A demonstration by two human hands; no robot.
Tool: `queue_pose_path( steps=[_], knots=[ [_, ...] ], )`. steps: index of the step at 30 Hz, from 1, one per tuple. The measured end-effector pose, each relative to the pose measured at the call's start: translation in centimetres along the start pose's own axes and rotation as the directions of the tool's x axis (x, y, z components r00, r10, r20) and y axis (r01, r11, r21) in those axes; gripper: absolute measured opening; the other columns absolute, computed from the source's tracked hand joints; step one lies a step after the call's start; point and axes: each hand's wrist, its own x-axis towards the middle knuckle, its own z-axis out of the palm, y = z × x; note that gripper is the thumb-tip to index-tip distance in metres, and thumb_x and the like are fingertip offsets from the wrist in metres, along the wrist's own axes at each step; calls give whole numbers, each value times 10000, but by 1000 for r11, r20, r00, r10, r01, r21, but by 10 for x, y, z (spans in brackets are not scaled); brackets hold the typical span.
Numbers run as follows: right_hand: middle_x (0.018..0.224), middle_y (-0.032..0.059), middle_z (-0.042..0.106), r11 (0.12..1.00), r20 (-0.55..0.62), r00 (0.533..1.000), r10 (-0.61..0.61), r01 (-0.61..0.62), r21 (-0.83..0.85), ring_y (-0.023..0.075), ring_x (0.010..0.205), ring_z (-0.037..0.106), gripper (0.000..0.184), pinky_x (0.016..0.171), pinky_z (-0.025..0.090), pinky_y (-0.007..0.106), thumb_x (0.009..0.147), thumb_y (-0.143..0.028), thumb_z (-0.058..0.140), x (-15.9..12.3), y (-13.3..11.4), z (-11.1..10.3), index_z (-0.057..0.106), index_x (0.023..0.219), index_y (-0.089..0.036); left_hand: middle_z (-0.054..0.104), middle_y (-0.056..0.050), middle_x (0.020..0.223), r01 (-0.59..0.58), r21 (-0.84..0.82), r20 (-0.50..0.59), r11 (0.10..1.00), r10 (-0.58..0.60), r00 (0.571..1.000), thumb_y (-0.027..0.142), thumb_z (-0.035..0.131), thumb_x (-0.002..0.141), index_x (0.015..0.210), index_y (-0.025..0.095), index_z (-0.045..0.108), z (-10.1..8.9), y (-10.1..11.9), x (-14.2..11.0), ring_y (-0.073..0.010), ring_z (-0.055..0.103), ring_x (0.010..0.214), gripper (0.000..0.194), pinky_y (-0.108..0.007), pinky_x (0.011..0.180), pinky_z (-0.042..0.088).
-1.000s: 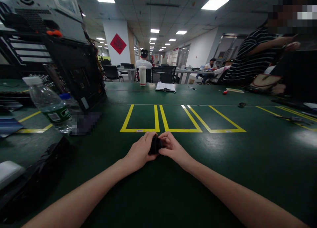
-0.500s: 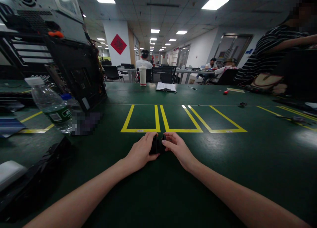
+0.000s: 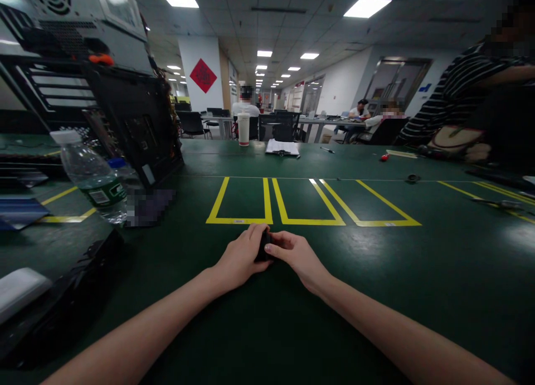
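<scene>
In the middle of the head view, my left hand (image 3: 240,256) is closed around a small black object (image 3: 263,247), thumb below it and fingers over the top. What kind of object it is cannot be made out, since the fingers cover most of it. My right hand (image 3: 297,256) pinches at the object's right side, thumb and bent fingers pressed close to it. Any small part between those fingertips is hidden. Both hands are low over the green tabletop (image 3: 259,329), just in front of the yellow tape outlines (image 3: 307,222).
At left stand an open computer case (image 3: 137,117) and a plastic bottle (image 3: 94,179), with a black part (image 3: 83,284) nearer. A white cup (image 3: 243,130) and a clipboard (image 3: 282,147) stand at the back. A person in a striped top (image 3: 460,78) is at right.
My right hand has moved left against the black object in my left hand. The small black piece seen at its fingertips before is now hidden. The view has shifted slightly.
</scene>
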Motion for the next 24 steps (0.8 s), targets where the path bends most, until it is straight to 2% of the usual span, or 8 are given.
queue_pose_path(
  steps=[6,10,13,17,20,24],
  knots=[
    [1022,39,592,999,-17,1000,15,-14,39,193,999,530,272,871,421,367,749,-351,556,-3,3,1,584,979,-208,413,-47,1222,-7,1,-14,1000,7,1000,242,616,715,1161,251,312,1,-1,-1,-238,460,1101,539,-413,871,427],
    [1016,36,584,1000,-5,1000,-3,2,-29,187,988,534,265,880,416,372,751,-333,561,-4,1,-2,558,984,-205,413,-52,1222,-25,-3,-14,1000,25,1000,246,615,716,1170,249,316,1,-3,-1,-240,458,1097,544,-413,869,432],
    [973,22,582,996,47,998,-43,47,-78,183,950,553,223,853,438,373,742,-298,579,-7,-1,-3,544,942,-204,410,-61,1225,-43,-15,-5,999,43,999,247,617,714,1163,244,328,0,-3,-1,-246,458,1092,534,-416,867,431],
    [990,3,569,993,111,988,-110,114,-31,177,976,547,239,862,441,359,718,-238,614,-8,-4,-3,515,935,-223,414,-65,1218,-46,-24,0,999,46,999,247,611,720,1159,235,333,-3,-1,-1,-242,462,1085,520,-412,870,429],
    [994,16,565,994,86,992,-98,101,-33,183,977,541,173,855,440,373,767,-296,553,-7,-4,-3,521,918,-219,412,-65,1217,-38,-29,16,999,38,999,252,605,726,1170,234,324,-4,1,-1,-243,455,1095,526,-420,878,424],
    [1018,35,552,996,43,998,-46,49,-70,189,979,526,234,849,437,379,776,-343,531,-4,-2,-3,514,968,-211,416,-68,1210,-28,-23,6,999,28,1000,255,612,718,1173,230,322,-2,-1,0,-253,450,1097,540,-432,874,422]
  ],
)
